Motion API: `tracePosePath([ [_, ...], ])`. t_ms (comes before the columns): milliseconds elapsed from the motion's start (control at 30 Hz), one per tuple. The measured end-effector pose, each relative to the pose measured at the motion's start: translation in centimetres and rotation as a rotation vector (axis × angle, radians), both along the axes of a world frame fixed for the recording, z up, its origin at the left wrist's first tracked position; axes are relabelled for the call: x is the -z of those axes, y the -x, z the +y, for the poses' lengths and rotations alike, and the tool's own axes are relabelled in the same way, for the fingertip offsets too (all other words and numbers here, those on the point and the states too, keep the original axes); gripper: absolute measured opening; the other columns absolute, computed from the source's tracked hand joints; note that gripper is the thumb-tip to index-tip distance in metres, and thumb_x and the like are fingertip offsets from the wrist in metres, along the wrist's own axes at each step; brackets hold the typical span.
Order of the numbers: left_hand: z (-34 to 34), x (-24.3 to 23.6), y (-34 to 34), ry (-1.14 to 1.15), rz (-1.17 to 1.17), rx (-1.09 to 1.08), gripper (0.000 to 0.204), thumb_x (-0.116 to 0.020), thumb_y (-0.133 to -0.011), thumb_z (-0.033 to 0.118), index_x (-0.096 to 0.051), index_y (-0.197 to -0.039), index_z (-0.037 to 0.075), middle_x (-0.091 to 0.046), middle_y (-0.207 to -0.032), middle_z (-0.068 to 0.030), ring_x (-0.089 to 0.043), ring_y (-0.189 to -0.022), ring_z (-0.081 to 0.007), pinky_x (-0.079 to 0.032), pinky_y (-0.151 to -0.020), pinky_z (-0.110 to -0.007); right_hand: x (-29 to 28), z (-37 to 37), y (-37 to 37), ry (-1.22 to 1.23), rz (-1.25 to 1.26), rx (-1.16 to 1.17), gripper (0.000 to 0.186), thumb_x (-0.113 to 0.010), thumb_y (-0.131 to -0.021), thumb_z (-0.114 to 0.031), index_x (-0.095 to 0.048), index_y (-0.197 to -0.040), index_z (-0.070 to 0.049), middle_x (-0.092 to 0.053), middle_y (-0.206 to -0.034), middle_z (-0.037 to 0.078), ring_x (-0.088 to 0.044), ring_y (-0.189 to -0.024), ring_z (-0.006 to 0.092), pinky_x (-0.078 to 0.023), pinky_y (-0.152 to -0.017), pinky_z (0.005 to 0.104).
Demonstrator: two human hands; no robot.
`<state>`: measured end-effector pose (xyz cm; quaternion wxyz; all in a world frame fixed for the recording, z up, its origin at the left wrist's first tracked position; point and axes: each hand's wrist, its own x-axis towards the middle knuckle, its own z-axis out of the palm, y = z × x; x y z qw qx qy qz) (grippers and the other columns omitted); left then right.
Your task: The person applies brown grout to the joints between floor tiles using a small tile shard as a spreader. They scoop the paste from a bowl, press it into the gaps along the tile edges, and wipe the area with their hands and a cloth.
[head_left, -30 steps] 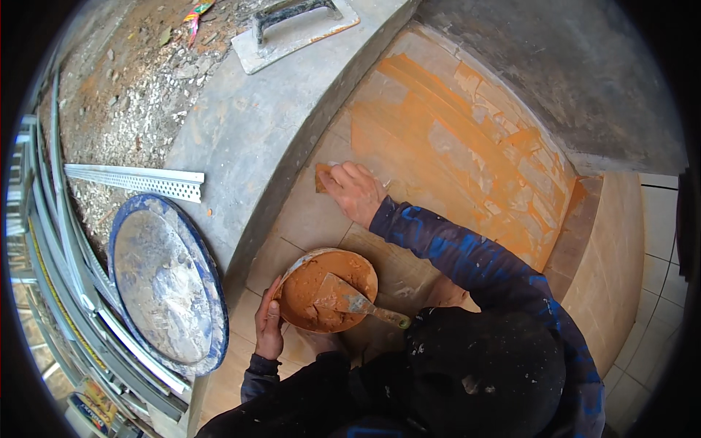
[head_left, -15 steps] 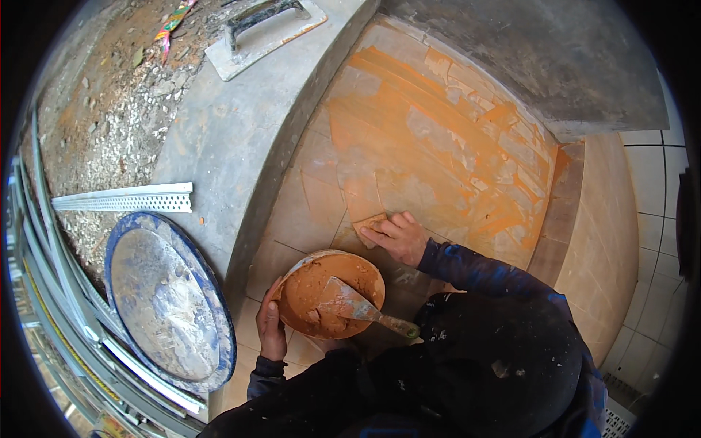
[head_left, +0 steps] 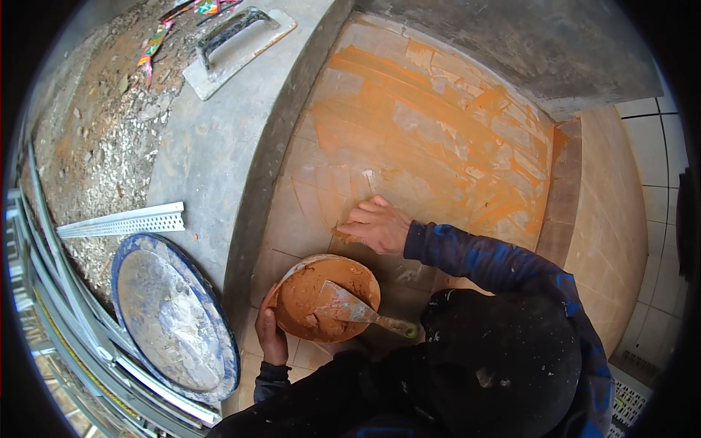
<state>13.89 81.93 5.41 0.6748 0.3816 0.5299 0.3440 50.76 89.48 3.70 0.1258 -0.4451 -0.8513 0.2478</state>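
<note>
My left hand (head_left: 272, 337) grips the left rim of a round bowl (head_left: 298, 271) holding thick orange-brown grout. A putty knife (head_left: 350, 303) with a smeared blade rests in the bowl, its handle over the right rim. Beyond the bowl, my right hand (head_left: 378, 225) is closed over a small flat tan-orange pad (head_left: 346, 235), pressed on the tiled floor (head_left: 292, 219). Only an edge of the pad shows under the fingers. Orange grout smears (head_left: 431, 139) cover the tiles ahead of this hand.
A concrete ledge (head_left: 212, 146) runs along the left, bearing a plastering float (head_left: 244, 47) and a perforated metal strip (head_left: 124, 220). A blue-rimmed basin (head_left: 175, 314) with whitish residue stands beside it. Metal profiles (head_left: 69, 328) lie at far left; a grey wall (head_left: 526, 51) rises behind.
My right hand has moved left and slightly nearer with the pad, now hiding more of it. My left hand stays on the bowl. The view has shifted slightly.
</note>
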Motion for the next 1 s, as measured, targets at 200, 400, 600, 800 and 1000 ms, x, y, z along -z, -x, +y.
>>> tracePosePath([
  [200, 0.7, 0.3, -0.7, 0.047, -0.012, 0.004, 0.068, -0.043, -0.111, 0.048, -0.045, -0.152, -0.006, -0.053, -0.150, -0.0182, -0.048, -0.140, -0.0267, -0.032, -0.121, -0.040, 0.1, 15.0, 1.1, -0.246, 0.098, 0.028, 0.033, -0.066, -0.092, -0.013, -0.071, -0.123, -0.022, -0.067, -0.118, -0.006, -0.058, -0.106, 0.0178, -0.040, -0.093, 0.0378],
  [400, 0.9, -0.1, -0.8, 0.045, -0.059, -0.041, 0.065, -0.044, -0.111, 0.045, -0.045, -0.152, -0.005, -0.053, -0.149, -0.0168, -0.048, -0.140, -0.0254, -0.033, -0.119, -0.040, 1.9, 6.3, -2.6, -0.144, 0.126, -0.135, 0.043, -0.069, -0.085, -0.009, -0.070, -0.127, -0.019, -0.068, -0.128, -0.004, -0.061, -0.114, 0.0169, -0.039, -0.099, 0.0388],
  [600, 0.9, -0.7, -1.4, 0.082, -0.104, -0.079, 0.063, -0.043, -0.111, 0.043, -0.044, -0.152, -0.004, -0.052, -0.150, -0.0162, -0.048, -0.140, -0.0252, -0.034, -0.119, -0.040, -1.7, -7.1, -13.3, 0.047, -0.023, -0.139, 0.049, -0.071, -0.080, -0.007, -0.068, -0.128, -0.014, -0.067, -0.131, -0.001, -0.059, -0.119, 0.0196, -0.038, -0.102, 0.0401],
  [800, 0.9, -1.5, -1.9, 0.075, -0.089, -0.046, 0.063, -0.044, -0.111, 0.043, -0.045, -0.152, -0.005, -0.053, -0.150, -0.0174, -0.048, -0.141, -0.0259, -0.032, -0.120, -0.040, -5.6, -4.8, -11.9, 0.048, -0.083, 0.091, 0.050, -0.070, -0.082, -0.012, -0.065, -0.132, -0.011, -0.065, -0.121, 0.003, -0.058, -0.113, 0.0240, -0.040, -0.098, 0.0398],
  [1000, 1.0, -0.4, -2.2, 0.114, -0.089, -0.060, 0.062, -0.042, -0.111, 0.045, -0.044, -0.152, -0.001, -0.052, -0.149, -0.0152, -0.048, -0.139, -0.0253, -0.034, -0.118, -0.041, -0.7, -4.5, -7.0, -0.263, -0.250, 0.244, 0.053, -0.069, -0.082, -0.012, -0.063, -0.135, -0.011, -0.062, -0.120, 0.003, -0.057, -0.114, 0.0233, -0.042, -0.096, 0.0384],
])
